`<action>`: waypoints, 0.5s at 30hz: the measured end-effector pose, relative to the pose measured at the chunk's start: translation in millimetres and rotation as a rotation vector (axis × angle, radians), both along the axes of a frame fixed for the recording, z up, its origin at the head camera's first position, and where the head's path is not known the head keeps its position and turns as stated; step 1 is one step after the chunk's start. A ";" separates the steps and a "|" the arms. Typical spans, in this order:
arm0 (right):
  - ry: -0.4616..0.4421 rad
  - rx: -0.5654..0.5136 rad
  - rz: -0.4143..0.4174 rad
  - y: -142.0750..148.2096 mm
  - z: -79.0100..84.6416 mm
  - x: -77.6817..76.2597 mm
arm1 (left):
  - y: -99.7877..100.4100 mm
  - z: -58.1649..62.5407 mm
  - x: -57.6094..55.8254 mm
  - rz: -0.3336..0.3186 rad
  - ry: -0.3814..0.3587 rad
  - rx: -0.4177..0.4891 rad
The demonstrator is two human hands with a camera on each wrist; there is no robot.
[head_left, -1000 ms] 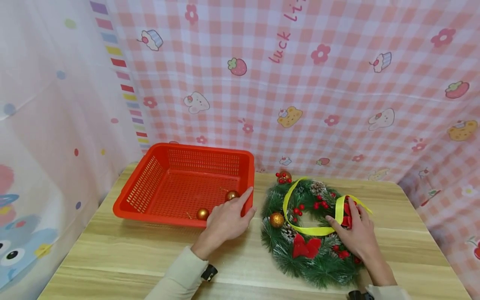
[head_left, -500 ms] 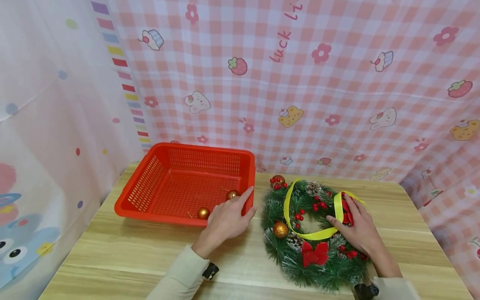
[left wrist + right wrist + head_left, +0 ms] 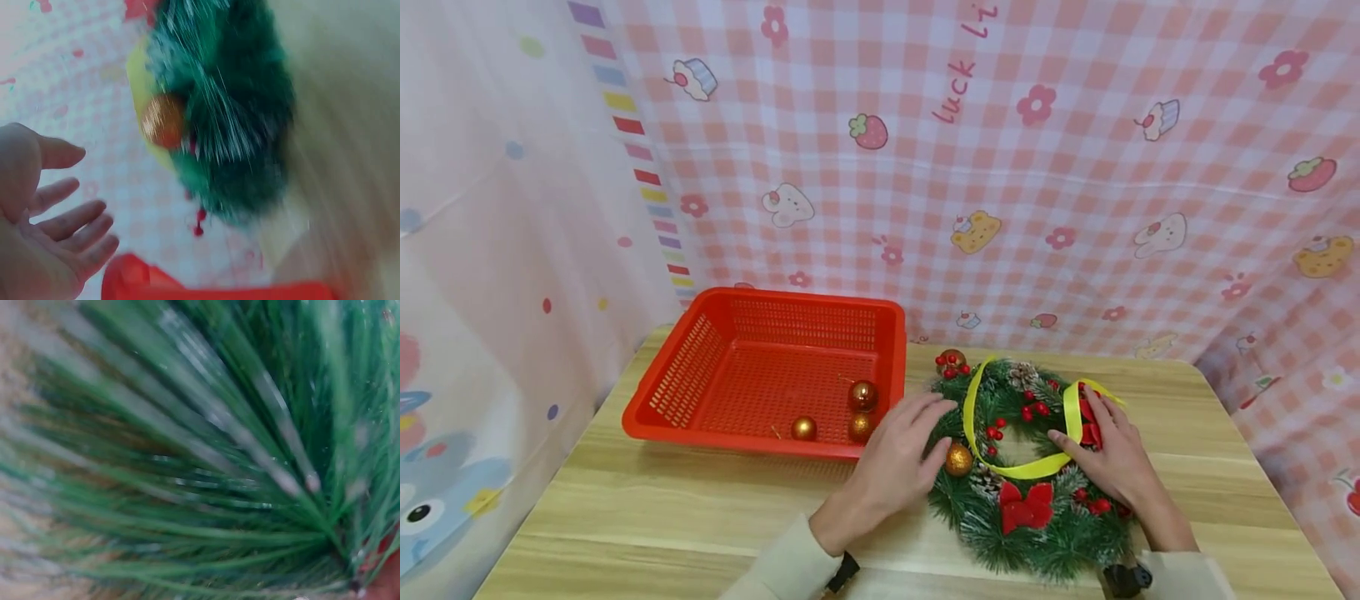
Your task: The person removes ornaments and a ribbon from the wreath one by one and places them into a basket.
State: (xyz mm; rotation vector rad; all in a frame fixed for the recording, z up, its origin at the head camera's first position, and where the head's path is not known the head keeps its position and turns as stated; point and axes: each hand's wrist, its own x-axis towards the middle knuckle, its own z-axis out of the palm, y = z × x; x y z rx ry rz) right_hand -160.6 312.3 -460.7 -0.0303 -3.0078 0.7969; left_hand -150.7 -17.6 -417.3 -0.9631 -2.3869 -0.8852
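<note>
My left hand (image 3: 898, 454) is between the red basket and the wreath, fingers extended and nothing in them. Its fingertips overlap the wreath's left edge in the head view. The green Christmas wreath (image 3: 970, 525) lies on the table with pinecones, red berries, a red bow (image 3: 1026, 507) and a glittery gold bauble (image 3: 958, 459). A loop of yellow ribbon (image 3: 1026, 469) lies across it. My right hand (image 3: 1112, 454) holds the wreath's right side, thumb toward the centre hole, fingers over another red bow. Needles fill the right wrist view; the left wrist view is blurred.
The red plastic basket (image 3: 643, 423) stands at the left with a gold bauble (image 3: 803, 429), a shiny copper bauble (image 3: 862, 396) and a glittery one (image 3: 861, 427) inside. Another bauble (image 3: 953, 358) sits by berries at the wreath's far left. Patterned cloth (image 3: 1097, 175) hangs behind the table.
My left hand has left the basket's right front corner and moved right to the wreath, uncovering the glittery bauble. The wreath has turned slightly under my right hand.
</note>
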 end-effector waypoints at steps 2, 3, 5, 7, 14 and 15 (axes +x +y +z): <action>0.001 -0.001 0.000 0.3 -0.5 -0.2 | 6.0 -0.6 5.8 -0.042 -0.077 -0.005; 0.001 -0.002 0.001 0.5 -0.8 -0.4 | 8.5 -1.2 8.1 -0.057 -0.121 -0.011; 0.001 -0.002 0.001 0.7 -1.2 -0.6 | 12.3 -3.3 11.4 -0.065 -0.191 -0.035; -0.001 -0.002 0.002 0.9 -1.3 -0.7 | 15.2 -6.4 13.4 -0.062 -0.239 -0.053; -0.007 0.001 -0.001 0.0 -0.3 -0.3 | 19.0 -17.3 16.2 -0.056 -0.306 -0.085; -0.007 0.001 -0.003 -0.2 -0.3 -0.2 | 19.3 -18.8 16.3 -0.054 -0.311 -0.090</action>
